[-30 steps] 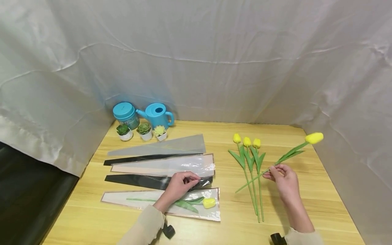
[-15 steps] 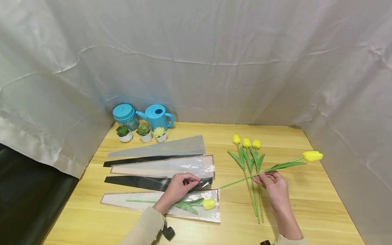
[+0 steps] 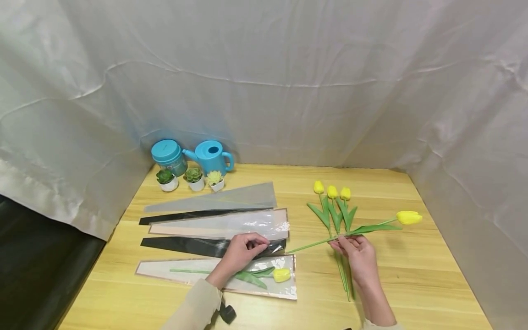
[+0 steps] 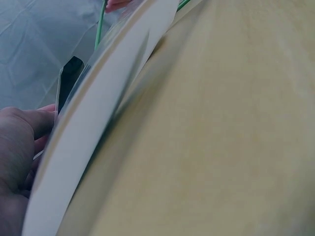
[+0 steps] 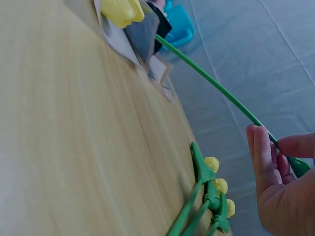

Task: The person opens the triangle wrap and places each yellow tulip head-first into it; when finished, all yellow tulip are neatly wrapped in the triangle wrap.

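Note:
My right hand (image 3: 359, 259) pinches the green stem of a yellow tulip (image 3: 409, 217) between thumb and fingers, its bloom pointing right. The stem's lower end reaches left to the wide end of a black flower sleeve (image 3: 185, 244). My left hand (image 3: 243, 252) pinches that sleeve near its wide, clear end, and the left wrist view shows its dark edge (image 4: 71, 73) raised beside the thumb. Nearest me lies a white sleeve (image 3: 152, 266) holding another yellow tulip (image 3: 282, 275), partly under my left wrist. Whether the stem tip is inside the black sleeve, I cannot tell.
Several loose tulips (image 3: 332, 192) lie on the wooden table (image 3: 425, 270), partly behind my right hand. Beyond the left hand are a pink-edged sleeve (image 3: 247, 221) and a grey sleeve (image 3: 247, 195). Small potted succulents (image 3: 194, 178), a blue-lidded jar (image 3: 168, 156) and a blue watering can (image 3: 211, 158) stand at the back.
My right hand has moved left and toward me with the tulip, and the stem has swung lower so its tip meets the black sleeve's end. My left hand stays in place.

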Tool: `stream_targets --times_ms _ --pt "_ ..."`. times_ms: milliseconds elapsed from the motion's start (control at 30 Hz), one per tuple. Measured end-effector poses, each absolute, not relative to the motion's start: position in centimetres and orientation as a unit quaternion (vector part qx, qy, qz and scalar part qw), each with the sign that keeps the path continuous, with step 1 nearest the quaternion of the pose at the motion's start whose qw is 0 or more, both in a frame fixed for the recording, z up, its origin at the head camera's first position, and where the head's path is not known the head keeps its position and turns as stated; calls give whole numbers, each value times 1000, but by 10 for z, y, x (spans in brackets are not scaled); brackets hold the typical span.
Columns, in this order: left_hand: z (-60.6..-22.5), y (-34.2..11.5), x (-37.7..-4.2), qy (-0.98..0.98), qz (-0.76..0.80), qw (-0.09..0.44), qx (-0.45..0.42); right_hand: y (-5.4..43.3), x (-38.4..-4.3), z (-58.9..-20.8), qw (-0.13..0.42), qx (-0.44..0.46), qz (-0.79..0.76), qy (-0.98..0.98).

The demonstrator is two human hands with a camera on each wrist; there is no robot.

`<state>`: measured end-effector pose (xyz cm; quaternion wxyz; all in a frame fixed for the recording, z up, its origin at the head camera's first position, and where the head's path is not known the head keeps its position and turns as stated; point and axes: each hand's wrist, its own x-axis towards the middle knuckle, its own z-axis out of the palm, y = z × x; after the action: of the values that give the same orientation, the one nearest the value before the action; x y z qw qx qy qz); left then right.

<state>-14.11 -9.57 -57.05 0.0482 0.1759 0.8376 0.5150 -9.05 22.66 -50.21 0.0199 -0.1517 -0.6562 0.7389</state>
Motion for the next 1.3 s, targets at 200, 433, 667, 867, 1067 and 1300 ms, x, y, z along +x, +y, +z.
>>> stream_targets --times_ms 200,433,667,867,1067,1300 --pt "-568 -95 -140 842 511 50 164 222 -90 -505 45 -157 747 -644" --pt "-568 -96 -140 843 510 49 165 208 -95 -508 36 -165 740 -651" --pt "-569 -96 -140 840 515 51 164 191 -99 -513 1 -159 733 -662" --pt "-570 -96 -141 839 516 49 164 181 -102 -512 -3 -154 720 -677" --pt "-569 -96 -141 839 517 48 164 182 -102 -509 9 -160 717 -679" --pt "-570 -96 -140 835 524 45 165 199 -99 -499 70 -178 719 -668"
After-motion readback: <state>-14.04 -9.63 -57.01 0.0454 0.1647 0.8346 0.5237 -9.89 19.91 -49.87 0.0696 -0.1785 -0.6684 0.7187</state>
